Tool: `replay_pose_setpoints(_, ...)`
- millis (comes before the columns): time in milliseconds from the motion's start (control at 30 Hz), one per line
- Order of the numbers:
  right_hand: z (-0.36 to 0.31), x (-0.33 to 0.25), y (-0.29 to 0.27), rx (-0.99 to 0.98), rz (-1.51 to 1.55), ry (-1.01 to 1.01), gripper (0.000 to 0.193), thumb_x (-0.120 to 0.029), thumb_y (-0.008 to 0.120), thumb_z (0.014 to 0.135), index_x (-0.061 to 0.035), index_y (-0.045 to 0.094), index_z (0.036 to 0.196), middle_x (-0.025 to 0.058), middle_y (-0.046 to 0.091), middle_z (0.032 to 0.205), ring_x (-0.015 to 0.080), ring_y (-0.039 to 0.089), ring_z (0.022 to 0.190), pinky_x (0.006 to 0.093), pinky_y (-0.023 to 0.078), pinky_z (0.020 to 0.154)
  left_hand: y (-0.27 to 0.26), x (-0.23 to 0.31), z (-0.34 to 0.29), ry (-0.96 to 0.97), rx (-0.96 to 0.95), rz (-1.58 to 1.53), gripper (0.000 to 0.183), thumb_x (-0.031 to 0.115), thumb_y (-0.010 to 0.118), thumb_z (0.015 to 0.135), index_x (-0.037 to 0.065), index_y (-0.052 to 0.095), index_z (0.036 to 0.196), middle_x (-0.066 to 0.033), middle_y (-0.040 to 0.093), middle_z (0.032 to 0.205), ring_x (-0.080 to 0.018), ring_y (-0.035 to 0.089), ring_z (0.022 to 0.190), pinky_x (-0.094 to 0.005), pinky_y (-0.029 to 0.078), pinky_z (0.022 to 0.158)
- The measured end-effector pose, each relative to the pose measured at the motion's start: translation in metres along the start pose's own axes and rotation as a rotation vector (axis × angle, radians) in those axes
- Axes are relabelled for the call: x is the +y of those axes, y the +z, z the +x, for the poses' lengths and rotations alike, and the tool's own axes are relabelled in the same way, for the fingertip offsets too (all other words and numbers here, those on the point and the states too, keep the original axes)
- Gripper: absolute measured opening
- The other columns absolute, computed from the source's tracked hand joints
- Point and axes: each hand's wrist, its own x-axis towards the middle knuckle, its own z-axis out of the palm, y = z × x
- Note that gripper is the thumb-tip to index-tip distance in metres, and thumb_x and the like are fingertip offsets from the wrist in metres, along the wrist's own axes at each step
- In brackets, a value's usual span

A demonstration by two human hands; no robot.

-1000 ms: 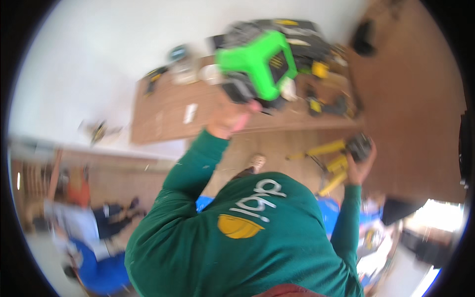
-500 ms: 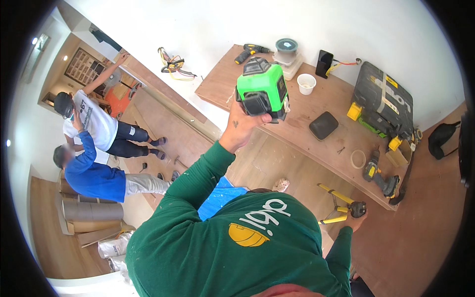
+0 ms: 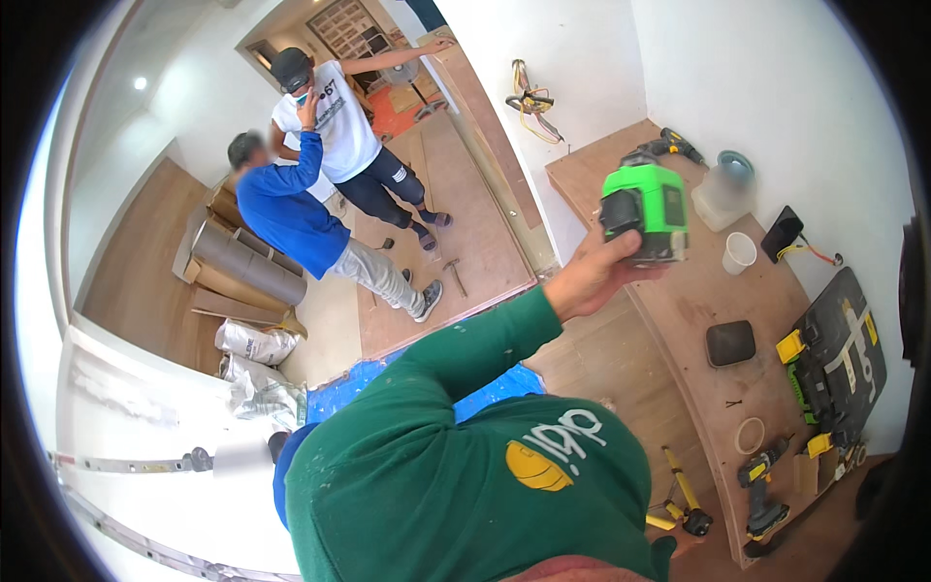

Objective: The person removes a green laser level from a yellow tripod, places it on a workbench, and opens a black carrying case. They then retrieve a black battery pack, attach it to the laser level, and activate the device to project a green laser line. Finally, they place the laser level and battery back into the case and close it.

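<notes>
My left hand (image 3: 593,276) grips a green and black laser level (image 3: 648,213) from below and holds it up at arm's length over the near edge of the wooden worktop (image 3: 669,301). Low in the view, my right hand (image 3: 690,545) is at the black head of a small tripod with yellow legs (image 3: 684,485). Only a little of that hand shows below the tripod head, beside the green sleeve.
The worktop carries a drill (image 3: 674,145), a white cup (image 3: 739,253), a phone (image 3: 782,234), a dark pouch (image 3: 730,344), a black toolbox (image 3: 839,354) and another drill (image 3: 763,490). Two people (image 3: 291,213) stand at the left. A ladder (image 3: 136,466) lies at lower left.
The view has turned right, so the room shifts across it. My left hand has carried the laser level along, keeping it over the worktop's edge. The tripod now sits lower in the view.
</notes>
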Motion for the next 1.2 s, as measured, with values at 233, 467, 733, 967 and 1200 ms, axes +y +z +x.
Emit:
replay_pose_setpoints(233,0.029,0.029,0.031,-0.356,0.547,-0.475,0.084,-0.01,0.095,0.063,-0.0005,0.053,0.135,0.0202,0.072,0.118,0.0351,0.073,0.106,0.0505,0.061,0.095,-0.014,-0.005,-0.048,0.04,0.182,0.085,0.075,0.063,0.061,0.099,0.007,0.052,0.148,-0.0146,0.066,0.139,-0.0313,0.065,0.128,-0.0495,0.052,0.109)
replay_pose_setpoints(467,-0.022,-0.001,0.001,-0.279,-0.12,0.148,0.103,-0.035,0.096,0.071,-0.016,0.034,0.151,0.0152,0.054,0.142,0.0398,0.07,0.114,0.0558,0.062,0.092,0.015,-0.006,-0.06,-0.014,0.267,0.04,0.088,0.071,0.057,0.098,0.001,0.05,0.149,-0.021,0.065,0.138,-0.0353,0.064,0.128,-0.0468,0.053,0.107)
replay_pose_setpoints(733,-0.055,0.013,0.035,-0.223,-0.074,0.067,0.109,-0.037,0.098,0.069,-0.0153,0.033,0.154,0.0159,0.048,0.146,0.0402,0.065,0.123,0.0556,0.061,0.093,0.04,-0.021,-0.032,-0.051,0.127,-0.149,0.104,0.086,0.053,0.088,0.003,0.047,0.152,-0.021,0.064,0.138,-0.0371,0.067,0.122,-0.0454,0.058,0.102)
replay_pose_setpoints(967,-0.069,0.024,0.039,-0.331,-0.114,0.109,0.128,-0.034,0.101,0.062,-0.0136,0.023,0.163,0.0196,0.042,0.155,0.043,0.063,0.127,0.055,0.057,0.102,0.036,-0.029,-0.033,0.06,-0.001,0.071,0.091,0.069,0.067,0.092,0.004,0.047,0.152,-0.0209,0.06,0.145,-0.0387,0.063,0.129,-0.0501,0.053,0.108)
replay_pose_setpoints(1200,-0.051,0.119,0.097,-0.403,0.307,-0.106,0.115,-0.03,0.102,0.058,-0.0044,0.044,0.154,0.0264,0.066,0.132,0.0385,0.066,0.123,0.0476,0.054,0.106,0.026,-0.045,-0.013,0.136,-0.031,0.213,0.08,0.032,0.084,0.089,0.005,0.046,0.154,-0.0167,0.058,0.15,-0.0369,0.059,0.135,-0.0573,0.045,0.117)
